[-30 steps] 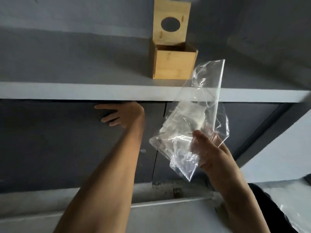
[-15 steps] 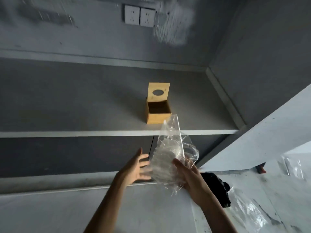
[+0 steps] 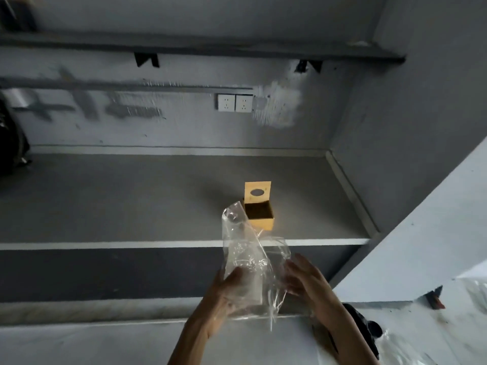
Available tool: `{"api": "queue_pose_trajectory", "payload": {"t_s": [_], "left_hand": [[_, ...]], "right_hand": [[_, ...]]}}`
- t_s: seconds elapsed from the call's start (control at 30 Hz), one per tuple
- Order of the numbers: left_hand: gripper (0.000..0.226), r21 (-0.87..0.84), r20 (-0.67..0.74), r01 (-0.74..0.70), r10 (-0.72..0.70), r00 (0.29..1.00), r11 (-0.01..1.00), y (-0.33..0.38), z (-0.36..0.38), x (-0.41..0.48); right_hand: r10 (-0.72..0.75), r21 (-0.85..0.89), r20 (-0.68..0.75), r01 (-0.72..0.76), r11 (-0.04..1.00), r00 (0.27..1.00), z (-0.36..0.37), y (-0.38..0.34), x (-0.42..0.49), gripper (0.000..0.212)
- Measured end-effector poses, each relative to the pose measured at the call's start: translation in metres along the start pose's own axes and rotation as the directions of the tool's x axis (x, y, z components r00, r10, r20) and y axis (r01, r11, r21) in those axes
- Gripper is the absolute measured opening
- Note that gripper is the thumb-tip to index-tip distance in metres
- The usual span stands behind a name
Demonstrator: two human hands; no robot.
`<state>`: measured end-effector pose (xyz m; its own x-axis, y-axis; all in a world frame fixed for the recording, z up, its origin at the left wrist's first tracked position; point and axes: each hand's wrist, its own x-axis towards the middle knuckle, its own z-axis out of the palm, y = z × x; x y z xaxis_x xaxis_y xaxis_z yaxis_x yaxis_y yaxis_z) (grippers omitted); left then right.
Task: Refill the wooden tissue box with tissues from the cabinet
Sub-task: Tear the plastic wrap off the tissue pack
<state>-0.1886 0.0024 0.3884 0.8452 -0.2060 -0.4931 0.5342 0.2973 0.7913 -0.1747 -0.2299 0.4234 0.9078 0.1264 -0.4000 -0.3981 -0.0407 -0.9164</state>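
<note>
Clear tissue packet (image 3: 247, 262) is grasped by left hand (image 3: 224, 296), right hand (image 3: 307, 283) pinching its film, seemingly to open it; wooden tissue box (image 3: 261, 219) waits lid-up near worktop (image 3: 118, 206) front edge.

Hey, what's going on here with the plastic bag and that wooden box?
A person at a grey counter is handling a clear plastic bag of what look like white tissues. The left hand grips the bag from below; the right hand touches its other side. The wooden tissue box sits on the counter behind, lid flipped up, nothing visible inside.
</note>
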Motion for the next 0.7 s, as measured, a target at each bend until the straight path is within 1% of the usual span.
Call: {"api": "queue_pose_trajectory", "payload": {"t_s": [0.03, 0.07, 0.1, 0.13, 0.17, 0.2, 0.23, 0.27, 0.3, 0.33, 0.37, 0.4, 0.43, 0.47, 0.5, 0.53, 0.57, 0.6, 0.63, 0.67, 0.7], "left_hand": [[0.065, 0.024, 0.001, -0.02, 0.02, 1.0, 1.0, -0.001, 0.006, 0.003], [0.048, 0.034, 0.017, -0.012, 0.012, 1.0, 0.999, 0.001, 0.014, 0.004], [0.035, 0.069, 0.039, -0.009, 0.006, 0.999, 0.998, 0.003, 0.017, 0.008], [0.028, 0.132, 0.07, -0.013, 0.004, 0.998, 0.991, 0.014, 0.028, 0.01], [0.029, 0.191, 0.12, -0.016, -0.008, 0.993, 0.981, 0.024, 0.034, 0.016], [0.036, 0.263, 0.188, -0.017, -0.034, 0.982, 0.965, 0.035, 0.044, 0.024], [0.042, 0.319, 0.25, -0.011, -0.073, 0.966, 0.948, 0.044, 0.052, 0.031], [0.042, 0.347, 0.287, 0.0, -0.107, 0.952, 0.938, 0.052, 0.061, 0.036], [0.04, 0.334, 0.312, 0.018, -0.129, 0.941, 0.942, 0.056, 0.069, 0.044], [0.038, 0.32, 0.327, 0.035, -0.145, 0.934, 0.947, 0.059, 0.078, 0.053], [0.039, 0.31, 0.354, 0.051, -0.165, 0.92, 0.949, 0.057, 0.081, 0.063], [0.044, 0.286, 0.384, 0.059, -0.171, 0.908, 0.956, 0.06, 0.089, 0.07], [0.049, 0.248, 0.391, 0.071, -0.167, 0.905, 0.966, 0.058, 0.089, 0.081], [0.054, 0.217, 0.386, 0.101, -0.18, 0.905, 0.971, 0.057, 0.092, 0.087], [0.058, 0.199, 0.359, 0.14, -0.205, 0.91, 0.97, 0.055, 0.092, 0.097], [0.061, 0.19, 0.344, 0.165, -0.223, 0.912, 0.968, 0.057, 0.093, 0.101], [0.057, 0.167, 0.335, 0.19, -0.237, 0.912, 0.967, 0.054, 0.091, 0.108], [0.052, 0.14, 0.321, 0.22, -0.255, 0.912, 0.965, 0.051, 0.089, 0.115], [0.052, 0.116, 0.336, 0.239, -0.265, 0.904, 0.964, 0.048, 0.086, 0.124], [0.052, 0.098, 0.336, 0.269, -0.287, 0.897, 0.958, 0.053, 0.091, 0.128], [0.044, 0.117, 0.292, 0.276, -0.299, 0.909, 0.954, 0.059, 0.102, 0.131]], "right_hand": [[-0.073, -0.062, -0.106, 0.067, 0.996, 0.992, -0.01, -0.004, -0.001, 0.069], [-0.172, -0.134, -0.178, 0.149, 0.98, 0.969, -0.019, -0.011, -0.003, 0.068], [-0.275, -0.203, -0.189, 0.236, 0.95, 0.943, -0.027, -0.024, -0.004, 0.07], [-0.347, -0.242, -0.156, 0.305, 0.921, 0.925, -0.035, -0.041, -0.004, 0.073], [-0.383, -0.308, -0.094, 0.339, 0.889, 0.919, -0.042, -0.061, -0.003, 0.076], [-0.406, -0.39, -0.03, 0.363, 0.846, 0.914, -0.048, -0.081, 0.001, 0.081], [-0.422, -0.511, 0.023, 0.373, 0.774, 0.906, -0.052, -0.096, 0.007, 0.085], [-0.435, -0.598, 0.054, 0.378, 0.707, 0.899, -0.054, -0.107, 0.013, 0.083], [-0.459, -0.653, 0.054, 0.379, 0.656, 0.887, -0.058, -0.115, 0.019, 0.073], [-0.493, -0.684, 0.033, 0.379, 0.623, 0.869, -0.065, -0.12, 0.026, 0.058], [-0.523, -0.69, -0.008, 0.374, 0.62, 0.852, -0.073, -0.123, 0.033, 0.041], [-0.537, -0.66, -0.063, 0.368, 0.655, 0.841, -0.087, -0.123, 0.042, 0.025], [-0.518, -0.569, -0.11, 0.374, 0.732, 0.848, -0.102, -0.121, 0.049, 0.011], [-0.467, -0.436, -0.12, 0.376, 0.818, 0.876, -0.117, -0.118, 0.054, 0.002], [-0.394, -0.312, -0.091, 0.35, 0.883, 0.915, -0.132, -0.116, 0.058, 0.008], [-0.295, -0.244, -0.03, 0.28, 0.928, 0.955, -0.145, -0.11, 0.06, 0.014], [-0.177, -0.219, 0.042, 0.182, 0.959, 0.983, -0.155, -0.1, 0.063, 0.022], [-0.06, -0.21, 0.104, 0.081, 0.974, 0.993, -0.163, -0.089, 0.067, 0.032], [0.036, -0.179, 0.166, -0.006, 0.984, 0.986, -0.173, -0.077, 0.074, 0.039], [0.107, -0.13, 0.221, -0.079, 0.988, 0.969, -0.181, -0.067, 0.085, 0.044], [0.147, -0.079, 0.262, -0.131, 0.988, 0.954, -0.187, -0.062, 0.094, 0.046]]}}
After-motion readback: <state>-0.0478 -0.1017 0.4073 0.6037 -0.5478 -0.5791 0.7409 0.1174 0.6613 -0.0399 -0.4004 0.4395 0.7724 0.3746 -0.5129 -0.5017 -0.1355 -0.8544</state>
